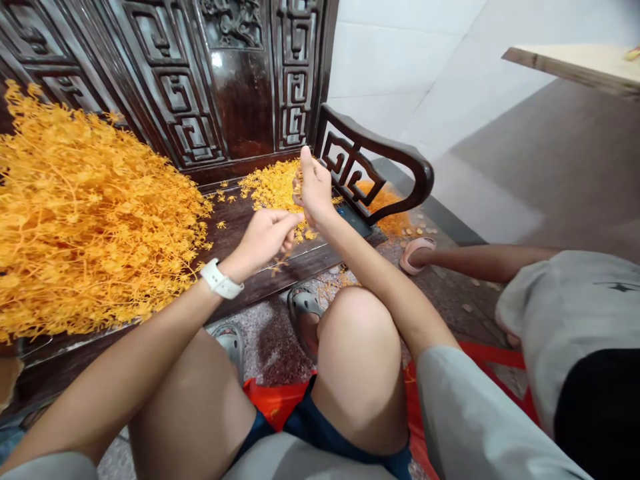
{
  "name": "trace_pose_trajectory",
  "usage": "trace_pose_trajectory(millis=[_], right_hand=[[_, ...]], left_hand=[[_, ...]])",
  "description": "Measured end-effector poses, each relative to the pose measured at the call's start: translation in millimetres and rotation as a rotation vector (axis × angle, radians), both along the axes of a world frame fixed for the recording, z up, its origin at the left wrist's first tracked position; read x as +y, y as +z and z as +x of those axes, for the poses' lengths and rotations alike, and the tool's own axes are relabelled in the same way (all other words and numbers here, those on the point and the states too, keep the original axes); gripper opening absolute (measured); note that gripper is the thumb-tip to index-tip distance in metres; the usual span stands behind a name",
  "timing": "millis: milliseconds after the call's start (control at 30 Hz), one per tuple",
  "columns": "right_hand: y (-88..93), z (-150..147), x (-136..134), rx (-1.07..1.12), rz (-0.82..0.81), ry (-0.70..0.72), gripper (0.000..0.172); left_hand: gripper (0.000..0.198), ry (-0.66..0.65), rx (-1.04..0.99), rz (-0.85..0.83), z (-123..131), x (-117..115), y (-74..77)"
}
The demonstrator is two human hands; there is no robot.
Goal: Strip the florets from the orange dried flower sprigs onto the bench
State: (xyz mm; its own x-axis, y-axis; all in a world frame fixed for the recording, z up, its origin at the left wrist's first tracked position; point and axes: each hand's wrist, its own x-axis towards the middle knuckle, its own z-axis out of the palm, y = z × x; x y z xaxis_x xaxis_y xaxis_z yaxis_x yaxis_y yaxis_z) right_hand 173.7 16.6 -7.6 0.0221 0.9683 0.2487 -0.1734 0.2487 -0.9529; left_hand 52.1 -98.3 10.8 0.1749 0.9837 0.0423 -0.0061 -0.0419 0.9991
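Looks early, with big orange pile (100,220) remaining, small heap (270,185) done. Pinching narrowly with left hand (270,235), contents unclear; can't tell grip of right hand (316,190).

On remote cam I saw a dk-brown curved wooden armrest (400,152), white tiled wall (395,60), pale flat wooden board (575,59) upper R, co-worker's pink sandal (411,253).

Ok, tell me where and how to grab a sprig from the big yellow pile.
Probably pinch a sprig by its thin stem at the right edge of the big yellow pile, left hand coming from the right: ends stick out there, on the side facing it.
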Motion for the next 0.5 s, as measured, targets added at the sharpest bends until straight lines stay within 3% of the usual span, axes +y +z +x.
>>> trace_pose_trajectory(millis=[100,167,367,500], right_hand=[[6.2,5,-6,-0.106,0.078,0.070,0.072],[11.9,6,-13,-0.199,0.147,0.131,0.072],[19.9,3,-26,-0.434,0.363,0.168,0.066],[17.5,-2,-22,-0.458,0.391,0.179,0.063]], left_hand=[[0.030,0.293,0.146,0.530,-3,-1,5.5],[0.020,0.422,0.148,0.663,-5,8,0.6],[0.035,0.268,0.065,0.598,-14,43,-25.7],[0.037,0.220,-0.107,0.507,-16,47,-24.0]])
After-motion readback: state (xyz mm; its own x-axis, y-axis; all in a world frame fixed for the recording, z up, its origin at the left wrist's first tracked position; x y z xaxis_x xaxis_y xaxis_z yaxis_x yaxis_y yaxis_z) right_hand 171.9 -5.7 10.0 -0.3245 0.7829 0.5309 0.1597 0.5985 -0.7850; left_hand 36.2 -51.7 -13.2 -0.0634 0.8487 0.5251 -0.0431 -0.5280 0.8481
